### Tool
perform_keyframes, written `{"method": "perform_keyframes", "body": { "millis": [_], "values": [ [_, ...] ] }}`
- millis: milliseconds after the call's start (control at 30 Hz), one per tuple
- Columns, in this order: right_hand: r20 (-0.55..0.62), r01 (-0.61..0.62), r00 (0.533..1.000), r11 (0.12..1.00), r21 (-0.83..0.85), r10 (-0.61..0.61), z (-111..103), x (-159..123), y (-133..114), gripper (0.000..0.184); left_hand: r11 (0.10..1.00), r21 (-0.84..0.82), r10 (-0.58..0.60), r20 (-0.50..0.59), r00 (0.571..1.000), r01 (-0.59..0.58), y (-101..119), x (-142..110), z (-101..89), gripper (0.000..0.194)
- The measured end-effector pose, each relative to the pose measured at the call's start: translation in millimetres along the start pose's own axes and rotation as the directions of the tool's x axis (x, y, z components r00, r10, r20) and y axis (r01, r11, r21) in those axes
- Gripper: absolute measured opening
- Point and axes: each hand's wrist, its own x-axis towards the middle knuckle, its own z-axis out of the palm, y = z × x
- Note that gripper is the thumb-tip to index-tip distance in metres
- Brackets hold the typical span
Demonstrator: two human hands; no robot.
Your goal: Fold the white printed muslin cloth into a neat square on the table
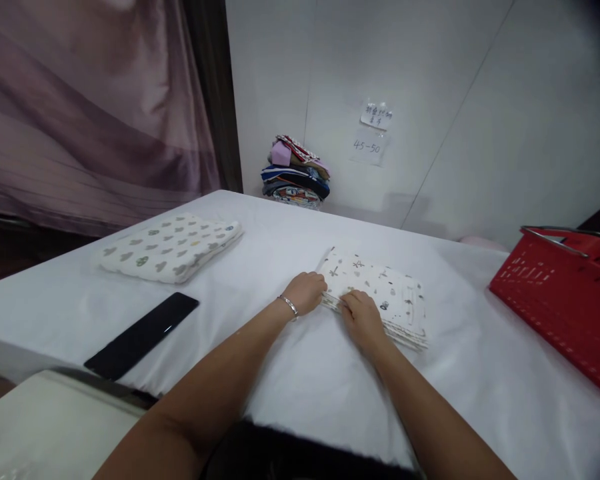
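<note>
1. Curling narrowly, the left hand's (305, 293) fingers touch the near left corner of the folded cloth (373, 283); the thumb is hidden, so I cannot tell whether they pinch it.
2. The right hand (363, 320) bends its fingers over the folded cloth's near edge, hiding part of it; whether they close on the layers, I cannot tell.
3. The folded cloth lies flat on a table's white sheet (300, 393); it is a soft, roughly rectangular stack of thin layers, white with small grey-brown motifs.
4. Left of the folded cloth, a metallic bracelet (290, 307) circles the left wrist.
5. Further left of it lie a glossy black slab (143, 337), long and flat, and a thicker second cloth (173, 247), white with grey shapes.
6. Well to its right, a red basket (555, 300) of perforated plastic with a metal handle takes up that side.
7. Beyond it and leftward rises an uneven pile of folded fabrics (296, 175), its base cut off by the table edge.
8. Behind it, two handwritten papers (370, 143) hang on a smooth pale wall (430, 80); far left of it drapes a pinkish, creased curtain (90, 100).
</note>
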Motion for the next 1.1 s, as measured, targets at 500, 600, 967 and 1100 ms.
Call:
{"method": "perform_keyframes", "body": {
  "millis": [500, 600, 967, 1100],
  "values": [
    [-0.004, 0.016, 1.000, 1.000, -0.020, -0.016, -0.4, -1.9, -0.8, 0.018, 0.998, -0.063, -0.004, -0.046, 0.999, 0.001, 0.9, -2.7, 1.9, 0.028],
    [-0.004, 0.018, 1.000, 0.999, -0.031, -0.018, 0.2, -1.5, -1.5, 0.017, 0.992, -0.097, 0.076, -0.089, 0.993, -0.085, 8.3, -1.3, 1.6, 0.037],
    [0.041, 0.016, 0.999, 1.000, 0.026, -0.017, -29.3, -23.3, 7.4, 0.025, 0.972, -0.193, 0.111, -0.131, 0.985, -0.136, 3.6, 5.5, 15.3, 0.032],
    [-0.007, -0.087, 0.996, 0.996, -0.014, 0.087, -58.9, -60.4, 36.5, 0.027, 0.969, -0.217, 0.087, -0.134, 0.987, -0.115, 3.7, 5.9, 16.5, 0.034]
  ]
}}
